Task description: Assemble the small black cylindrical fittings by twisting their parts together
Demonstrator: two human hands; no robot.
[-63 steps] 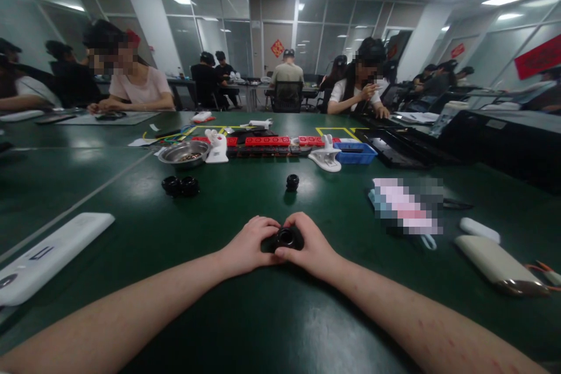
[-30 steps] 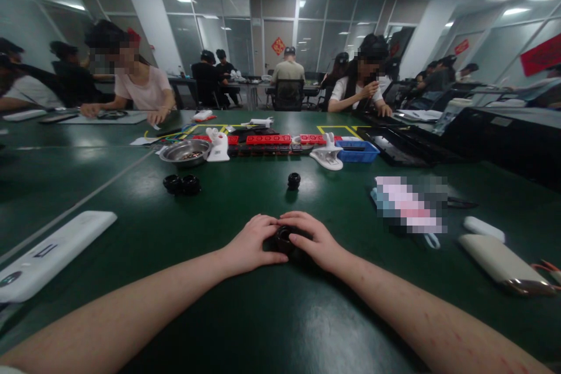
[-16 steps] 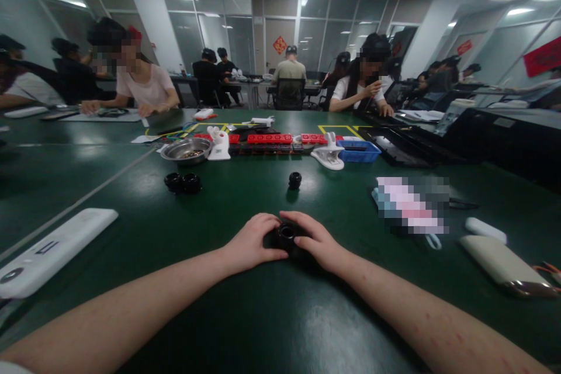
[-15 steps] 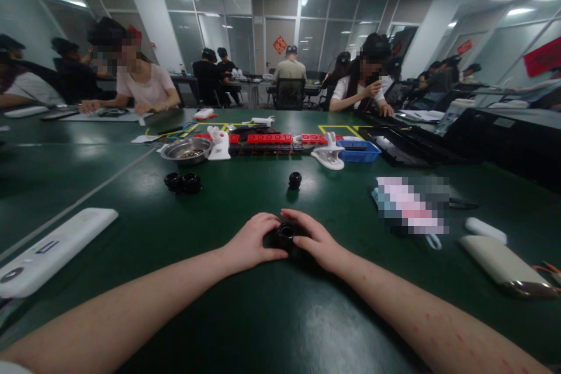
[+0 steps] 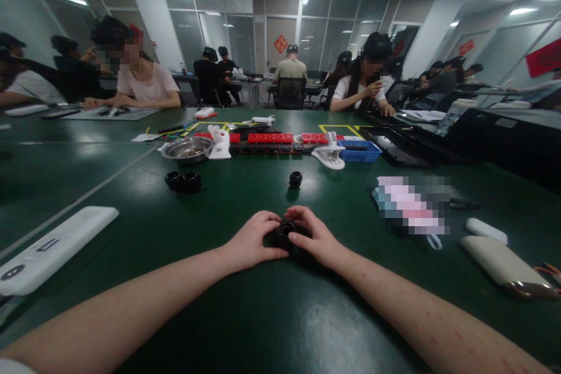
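A black ring-shaped part (image 5: 284,235) stands on the green table between my hands, its round opening facing up. My left hand (image 5: 254,239) is wrapped round its left side, thumb at the near edge and fingers at the far edge. My right hand (image 5: 313,238) grips it from the right, with the thumb on its rim and the fingers curled behind. Farther back stands another small black part (image 5: 295,180). Two more black parts (image 5: 183,182) sit side by side at the left.
Across the table (image 5: 245,327) lie a metal bowl (image 5: 186,151), white clamps (image 5: 331,152), red strips (image 5: 270,138) and a blue tray (image 5: 360,152). A white device (image 5: 61,248) is at left; a beige case (image 5: 504,263) and blurred packet (image 5: 409,204) are at right. People sit beyond.
My right hand's fingers have curled more, and its thumb has moved left onto the rim of the black part. My left hand has barely moved.
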